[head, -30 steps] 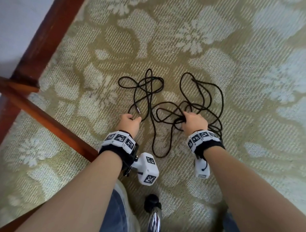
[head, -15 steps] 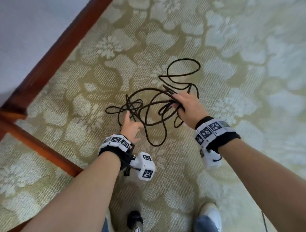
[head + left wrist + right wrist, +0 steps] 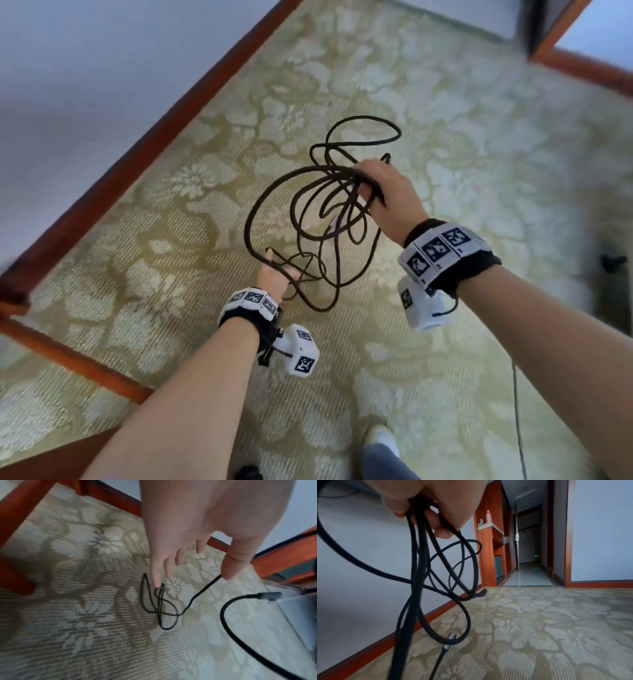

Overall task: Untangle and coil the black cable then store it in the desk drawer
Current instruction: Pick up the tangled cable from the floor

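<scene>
Clearly the black cable (image 3: 310, 219) is a light, limp thing: it hangs in slack, crossing loops from the right hand (image 3: 387, 192), whose fingers are curled round a bunch of strands at about 1 o'clock of the tangle. Its lower loops droop toward the patterned carpet (image 3: 445, 377), and from the head view I cannot tell whether the lowest of them touches it. The left hand (image 3: 274, 277) sits at roughly 7 o'clock of the tangle, fingers straight and spread, reaching into the bottom loops; the left wrist view shows the fingertips (image 3: 157, 582) at a few thin strands lying on the carpet, with no strand pinched that I can make out.

Being soft and without stiffness, the cable will probably sag and re-knot wherever it is bunched (so a fistful of loops is a poor hold for untangling). A better hold, I judge, is one free end: a grey plug (image 3: 452, 637) dangles low in the right wrist view, and feeding the length through the fingers from there should pull the crossings out. Little grip force is needed; its sheath looks matte rather than slippery. No desk drawer shows in any view.
</scene>
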The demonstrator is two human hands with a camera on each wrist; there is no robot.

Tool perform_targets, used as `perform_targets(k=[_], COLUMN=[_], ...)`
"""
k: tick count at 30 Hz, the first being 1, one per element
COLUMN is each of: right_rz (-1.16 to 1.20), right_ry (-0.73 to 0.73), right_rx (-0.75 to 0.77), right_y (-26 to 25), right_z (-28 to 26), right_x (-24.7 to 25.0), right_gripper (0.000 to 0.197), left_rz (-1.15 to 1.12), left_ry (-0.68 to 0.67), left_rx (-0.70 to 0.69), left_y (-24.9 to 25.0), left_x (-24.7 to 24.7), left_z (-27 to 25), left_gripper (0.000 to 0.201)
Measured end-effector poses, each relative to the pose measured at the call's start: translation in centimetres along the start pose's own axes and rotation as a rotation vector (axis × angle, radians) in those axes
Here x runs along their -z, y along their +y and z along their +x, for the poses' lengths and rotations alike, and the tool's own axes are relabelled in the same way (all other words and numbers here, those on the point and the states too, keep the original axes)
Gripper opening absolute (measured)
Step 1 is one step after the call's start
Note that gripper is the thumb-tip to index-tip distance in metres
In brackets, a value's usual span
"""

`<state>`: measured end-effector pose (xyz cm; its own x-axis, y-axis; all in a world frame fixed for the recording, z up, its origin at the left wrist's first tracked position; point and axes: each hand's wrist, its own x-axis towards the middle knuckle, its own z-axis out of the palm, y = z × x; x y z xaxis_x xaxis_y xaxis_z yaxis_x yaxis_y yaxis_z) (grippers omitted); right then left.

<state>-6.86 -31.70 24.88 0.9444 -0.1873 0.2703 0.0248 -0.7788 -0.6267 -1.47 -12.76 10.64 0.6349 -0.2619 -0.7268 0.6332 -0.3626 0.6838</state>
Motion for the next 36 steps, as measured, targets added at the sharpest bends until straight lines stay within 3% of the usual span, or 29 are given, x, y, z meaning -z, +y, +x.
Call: perform_targets(k=[2, 6, 12, 16, 19, 23, 25, 27, 33, 36], right_rz=[-0.009, -0.069, -0.149, -0.174, -0.236, -0.272, -0.278, -0.276, -0.341, -0.273], right_ry=[0.052, 0.121, 0.202, 0.334, 0.363, 0.318, 0.3, 0.282, 0.043, 0.02], right_rx=[-0.023, -0.019, -0.053, -0.06, -0.016, -0.067, -0.154, -0.229, -0.309, -0.334], right_y=[-0.9, -3.2, -6.5, -8.4, -10.0, -10.7, -10.7, -10.7, -13.4, -14.7], right_z=[0.0, -0.5, -2.8, -4.3, -5.6, -8.0, -9.1, -10.0, -10.7, -10.6], right_x=[2.8, 8.9, 17.6, 23.2, 26.2, 27.8, 28.1, 28.2, 24.5, 22.5], right_gripper=[0.032, 0.02, 0.014, 0.019, 0.021, 0.029, 0.034, 0.027, 0.018, 0.025], left_rz=[0.117, 0.288, 0.371, 0.487, 0.421, 0.356, 0.208, 0.112, 0.321, 0.389], left_ry=[-0.048, -0.111, -0.221, -0.231, -0.226, -0.176, -0.266, -0.341, -0.443, -0.459], left_rx=[-0.037, -0.152, -0.149, -0.315, -0.3, -0.54, -0.604, -0.638, -0.879, -0.995], left_y=[1.3, 3.4, 6.5, 7.2, 9.0, 15.0, 17.5, 19.2, 20.8, 20.9], left_x=[-1.3, -4.7, -8.7, -10.1, -10.4, -10.0, -9.8, -9.4, -9.2, -9.2], left_z=[-1.0, -4.3, -9.2, -10.3, -13.1, -21.7, -24.4, -26.8, -32.6, -33.6], left_gripper=[0.084, 0.06, 0.071, 0.031, 0.03, 0.028, 0.029, 0.027, 0.026, 0.027])
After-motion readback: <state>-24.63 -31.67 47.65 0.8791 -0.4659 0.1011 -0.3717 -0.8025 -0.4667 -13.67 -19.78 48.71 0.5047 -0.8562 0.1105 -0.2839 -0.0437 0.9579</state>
